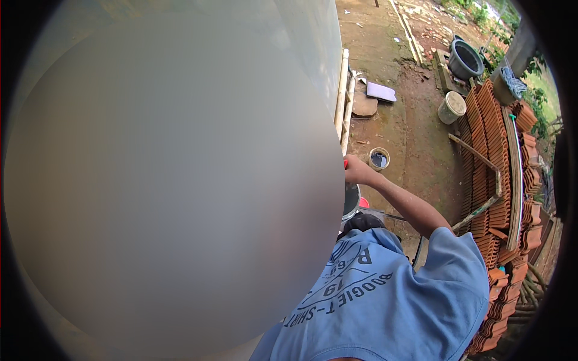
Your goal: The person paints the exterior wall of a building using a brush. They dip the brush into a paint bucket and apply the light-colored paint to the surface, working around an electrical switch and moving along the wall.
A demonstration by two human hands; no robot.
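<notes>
My right hand (359, 171) reaches forward from the blue sleeve, its fingers closed around a small red object (345, 163). Only a sliver of that object shows, and a large grey blur covers the rest, so its kind is unclear. Just below the hand sits a dark round container (351, 201), cut off by the same blur. A red round item (363, 203) is beside the container. My left hand does not show; the blur fills the left and middle of the view.
A bamboo ladder-like frame (345, 102) stands beyond my hand. On the dirt ground are a small pot of dark liquid (379, 159), a lilac slab (381, 92), a pale bucket (451, 108) and a black tub (466, 59). Stacked orange roof tiles (481, 144) line the right.
</notes>
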